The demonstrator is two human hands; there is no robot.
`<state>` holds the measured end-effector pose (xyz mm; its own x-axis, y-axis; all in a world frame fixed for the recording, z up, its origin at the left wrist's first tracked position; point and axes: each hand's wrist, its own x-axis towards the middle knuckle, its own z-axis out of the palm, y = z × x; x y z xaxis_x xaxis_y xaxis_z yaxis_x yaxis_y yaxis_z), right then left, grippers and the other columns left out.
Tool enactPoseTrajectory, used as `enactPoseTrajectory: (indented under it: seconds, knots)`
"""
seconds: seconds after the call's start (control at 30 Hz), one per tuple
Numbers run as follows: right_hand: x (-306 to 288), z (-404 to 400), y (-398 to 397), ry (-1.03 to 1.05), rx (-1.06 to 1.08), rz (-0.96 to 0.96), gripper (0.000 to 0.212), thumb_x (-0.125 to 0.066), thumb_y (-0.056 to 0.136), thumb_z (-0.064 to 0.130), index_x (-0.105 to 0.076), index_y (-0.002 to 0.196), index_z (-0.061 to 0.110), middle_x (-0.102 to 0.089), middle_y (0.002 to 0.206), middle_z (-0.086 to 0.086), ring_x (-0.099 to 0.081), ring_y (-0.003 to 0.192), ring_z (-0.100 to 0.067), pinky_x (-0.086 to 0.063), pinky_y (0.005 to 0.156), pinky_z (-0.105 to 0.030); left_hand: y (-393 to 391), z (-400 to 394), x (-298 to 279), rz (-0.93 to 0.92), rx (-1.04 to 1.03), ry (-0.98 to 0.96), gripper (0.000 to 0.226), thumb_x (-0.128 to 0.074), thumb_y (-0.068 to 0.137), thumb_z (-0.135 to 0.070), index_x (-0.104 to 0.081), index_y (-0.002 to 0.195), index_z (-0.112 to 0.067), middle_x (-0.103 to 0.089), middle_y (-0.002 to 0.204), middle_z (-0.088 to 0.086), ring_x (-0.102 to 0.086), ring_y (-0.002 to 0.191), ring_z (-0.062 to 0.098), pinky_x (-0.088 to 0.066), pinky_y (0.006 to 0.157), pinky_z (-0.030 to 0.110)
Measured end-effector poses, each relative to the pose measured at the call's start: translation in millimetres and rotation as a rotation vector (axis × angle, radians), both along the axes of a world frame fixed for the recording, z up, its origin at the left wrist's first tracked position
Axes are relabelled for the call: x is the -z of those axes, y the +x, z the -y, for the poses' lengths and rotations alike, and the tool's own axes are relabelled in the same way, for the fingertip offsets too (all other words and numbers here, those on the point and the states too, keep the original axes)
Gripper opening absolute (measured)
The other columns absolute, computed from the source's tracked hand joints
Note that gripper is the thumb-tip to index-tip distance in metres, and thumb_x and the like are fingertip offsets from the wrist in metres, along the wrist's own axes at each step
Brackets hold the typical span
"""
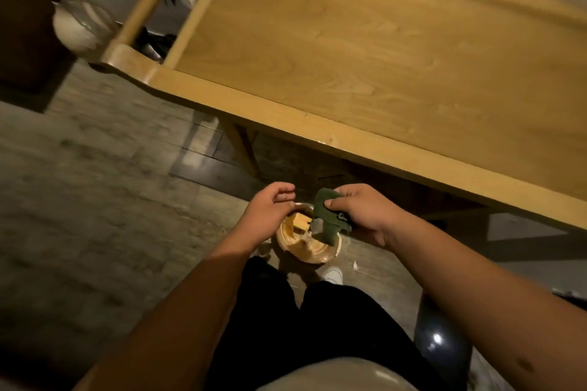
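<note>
Now, green wrapper (327,223) pinched in right hand (360,213), over bowl (306,259)

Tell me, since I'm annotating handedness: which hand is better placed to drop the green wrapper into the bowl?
Right. The right hand pinches the green wrapper just above the bowl; the left hand sits at its rim.

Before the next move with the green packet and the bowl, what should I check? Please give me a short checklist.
1. Right hand grips the green packet: ok.
2. Packet hangs over the bowl, not beside it: ok.
3. Left hand holds the bowl firmly: cannot tell; it is at the rim, but the grip is hidden.
4. Packet is open: cannot tell, blurred.
5. Yellow piece lies inside the bowl: ok.
6. Wooden table is close in front: ok.
</note>
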<state>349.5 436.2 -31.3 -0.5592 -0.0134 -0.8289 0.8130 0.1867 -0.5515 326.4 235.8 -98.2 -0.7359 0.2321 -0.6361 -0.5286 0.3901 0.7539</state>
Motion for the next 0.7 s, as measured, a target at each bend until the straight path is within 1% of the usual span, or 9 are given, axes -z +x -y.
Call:
enactPoseTrajectory:
  seconds: [0.1, 0.17, 0.3, 0.37, 0.43, 0.5, 0.57, 0.63, 0.7]
  knots:
    - [-41.5, 0.3, -6.0, -0.048, -0.164, -0.100, 0.016, -0.063, 0.091, 0.010, -0.071, 0.104, 0.008, -0.073, 0.099, -0.019, -0.071, 0.089, -0.029, -0.055, 0.082, -0.041, 5.0, 8.0, -36.3, -0.066, 0.126, 0.016, 0.052, -0.058, 0.094, 0.000, -0.051, 0.141, -0.021, -0.057, 0.141, 0.004, -0.053, 0.128, 0.015, -0.048, 0.092, 0.019]
    - [-64.4, -1.1, -13.2, -0.142, -0.225, -0.120, 0.021, -0.060, 0.091, 0.009, -0.070, 0.109, 0.008, -0.071, 0.106, -0.022, -0.067, 0.094, -0.033, -0.051, 0.089, -0.046, 5.8, 16.4, -54.8, -0.150, 0.180, -0.003, 0.065, -0.061, 0.092, 0.001, -0.044, 0.147, -0.030, -0.049, 0.148, -0.002, -0.044, 0.135, 0.013, -0.044, 0.096, 0.024]
    - [-104.8, 13.2, -30.7, -0.297, -0.304, -0.187, 0.026, -0.066, 0.079, 0.012, -0.073, 0.104, 0.012, -0.072, 0.100, -0.016, -0.068, 0.090, -0.028, -0.056, 0.074, -0.035, -8.6, 46.7, -85.6, -0.294, 0.264, 0.023, 0.074, -0.067, 0.085, -0.002, -0.041, 0.147, -0.035, -0.034, 0.155, -0.006, -0.035, 0.136, 0.012, -0.040, 0.107, 0.033]
    - [-118.2, 29.4, -43.0, -0.268, -0.278, -0.245, 0.025, -0.067, 0.081, 0.008, -0.070, 0.105, 0.006, -0.070, 0.097, -0.016, -0.067, 0.088, -0.028, -0.055, 0.072, -0.035, -23.9, 69.3, -95.5, -0.342, 0.318, 0.009, 0.052, -0.071, 0.084, -0.008, -0.056, 0.130, -0.028, -0.051, 0.138, 0.000, -0.050, 0.126, 0.017, -0.049, 0.102, 0.039]
    - [-128.7, 52.4, -55.8, -0.206, -0.227, -0.318, 0.017, -0.061, 0.087, 0.002, -0.066, 0.102, 0.002, -0.068, 0.092, -0.017, -0.065, 0.084, -0.029, -0.053, 0.070, -0.035, -41.0, 97.7, -103.5, -0.337, 0.369, 0.000, 0.027, -0.074, 0.084, -0.015, -0.065, 0.107, -0.025, -0.065, 0.109, -0.001, -0.064, 0.104, 0.015, -0.056, 0.086, 0.037]
    - [-136.0, 79.8, -67.6, -0.148, -0.186, -0.373, 0.012, -0.056, 0.088, -0.002, -0.063, 0.098, 0.001, -0.064, 0.088, -0.018, -0.061, 0.079, -0.028, -0.050, 0.065, -0.033, -56.4, 129.8, -110.1, -0.299, 0.417, 0.021, 0.017, -0.075, 0.084, -0.020, -0.065, 0.095, -0.029, -0.068, 0.094, -0.006, -0.067, 0.087, 0.006, -0.055, 0.072, 0.028]
    - [-138.2, 109.9, -79.8, -0.100, -0.161, -0.416, 0.012, -0.055, 0.089, -0.002, -0.061, 0.100, -0.003, -0.061, 0.089, -0.020, -0.058, 0.080, -0.030, -0.048, 0.066, -0.036, -69.5, 164.2, -116.6, -0.251, 0.434, 0.053, 0.019, -0.075, 0.085, -0.019, -0.064, 0.089, -0.034, -0.069, 0.086, -0.010, -0.069, 0.076, 0.002, -0.053, 0.062, 0.020]
    - [-135.6, 139.8, -93.3, -0.085, -0.109, -0.461, 0.012, -0.054, 0.091, -0.002, -0.060, 0.102, -0.004, -0.062, 0.089, -0.019, -0.060, 0.079, -0.029, -0.049, 0.065, -0.036, -82.4, 201.4, -122.5, -0.223, 0.454, 0.036, 0.020, -0.075, 0.085, -0.018, -0.064, 0.092, -0.033, -0.070, 0.088, -0.009, -0.070, 0.078, 0.004, -0.055, 0.063, 0.021]
    - [-131.4, 167.9, -106.4, -0.099, -0.039, -0.496, 0.011, -0.055, 0.092, -0.002, -0.061, 0.100, 0.001, -0.064, 0.088, -0.018, -0.062, 0.076, -0.027, -0.051, 0.065, -0.036, -94.0, 238.6, -126.3, -0.203, 0.433, 0.007, 0.018, -0.075, 0.086, -0.019, -0.068, 0.101, -0.025, -0.072, 0.098, -0.002, -0.071, 0.090, 0.012, -0.059, 0.076, 0.029]
